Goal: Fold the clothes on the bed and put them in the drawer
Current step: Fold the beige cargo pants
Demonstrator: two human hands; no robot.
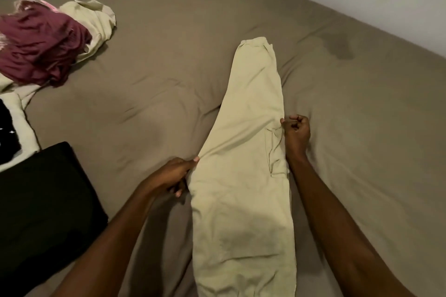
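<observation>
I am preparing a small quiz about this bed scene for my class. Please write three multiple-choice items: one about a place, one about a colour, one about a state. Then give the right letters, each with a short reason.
1. Where does the pile of unfolded clothes lie?
A. at the far left of the bed
B. by the wall on the right
C. on the trousers

2. What colour is the top garment of that pile?
A. blue
B. maroon
C. orange

3. How do the pale trousers lie?
A. rolled into a ball
B. hanging from a hook
C. stretched out lengthwise on the bed

Answers:
1 A: the pile sits far left on the brown sheet.
2 B: the maroon garment lies on top.
3 C: the trousers lie long and flat, the left hand gripping one edge and the right hand at the other.
</observation>
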